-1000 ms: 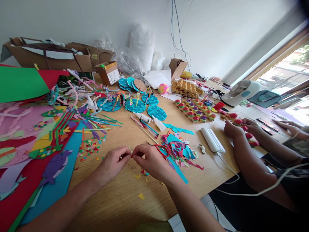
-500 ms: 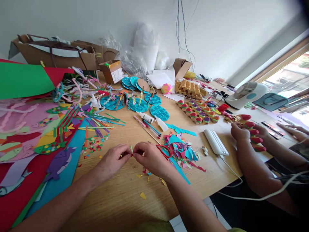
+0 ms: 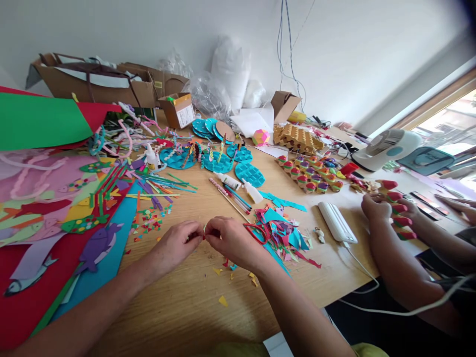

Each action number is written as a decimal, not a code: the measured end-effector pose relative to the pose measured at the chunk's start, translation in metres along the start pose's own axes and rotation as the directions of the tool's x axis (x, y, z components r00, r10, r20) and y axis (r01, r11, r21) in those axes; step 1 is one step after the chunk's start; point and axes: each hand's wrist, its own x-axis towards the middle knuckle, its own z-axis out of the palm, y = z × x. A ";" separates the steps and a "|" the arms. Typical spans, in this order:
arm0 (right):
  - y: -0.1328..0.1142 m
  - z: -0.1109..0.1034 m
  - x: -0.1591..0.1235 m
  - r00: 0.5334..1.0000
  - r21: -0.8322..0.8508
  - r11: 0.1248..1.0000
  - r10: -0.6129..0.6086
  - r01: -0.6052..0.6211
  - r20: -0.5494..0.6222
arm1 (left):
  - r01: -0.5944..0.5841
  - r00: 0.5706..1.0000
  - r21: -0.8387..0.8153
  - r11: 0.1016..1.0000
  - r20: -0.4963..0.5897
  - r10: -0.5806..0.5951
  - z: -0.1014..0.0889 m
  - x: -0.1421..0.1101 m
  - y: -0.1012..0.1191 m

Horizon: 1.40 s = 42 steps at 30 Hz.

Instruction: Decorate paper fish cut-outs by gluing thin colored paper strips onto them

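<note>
My left hand and my right hand meet over the wooden table, fingertips pinched together on a tiny coloured foam scrap held between them. Both hands are closed in a pinch. Red-handled scissors lie right beside my right hand, on a heap of foam offcuts. Small yellow and red bits are scattered on the table under my wrists.
Coloured foam sheets with fish shapes cover the left. Teal waffle discs, glue bottles and sticks lie ahead. A white power strip sits to the right. Another person's hands hold decorated cardboard; a fan stands behind.
My hands stay pinched together on the scrap. The view has shifted a little, and the other person's hands with the decorated piece have moved rightward.
</note>
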 end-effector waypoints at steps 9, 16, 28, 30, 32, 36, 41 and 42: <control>0.000 0.000 0.004 0.999 -0.024 1.000 0.020 -0.019 0.035 | 0.044 0.999 -0.028 0.999 -0.012 -0.045 -0.007 -0.005 -0.003; 0.006 0.013 0.015 0.992 -0.129 0.989 0.080 -0.067 0.098 | -0.002 0.990 0.180 0.984 -0.136 0.027 -0.008 -0.029 -0.027; 0.011 0.037 0.029 0.977 -0.258 0.962 0.138 -0.093 0.161 | -0.198 0.951 0.287 0.937 -0.174 0.255 0.013 -0.042 -0.052; 0.010 0.038 0.030 0.976 -0.275 0.957 0.139 -0.088 0.170 | -0.195 0.954 0.292 0.936 -0.165 0.251 0.013 -0.042 -0.052; 0.010 0.039 0.031 0.975 -0.291 0.953 0.139 -0.083 0.175 | -0.198 0.954 0.296 0.934 -0.161 0.253 0.013 -0.042 -0.052; 0.009 0.041 0.032 0.975 -0.322 0.944 0.136 -0.074 0.177 | -0.190 0.956 0.308 0.932 -0.157 0.247 0.014 -0.043 -0.052; 0.007 0.042 0.033 0.973 -0.358 0.931 0.144 -0.072 0.180 | -0.184 0.959 0.319 0.930 -0.149 0.240 0.015 -0.043 -0.054; 0.007 0.042 0.033 0.973 -0.363 0.929 0.145 -0.071 0.181 | -0.186 0.959 0.321 0.929 -0.149 0.243 0.016 -0.043 -0.054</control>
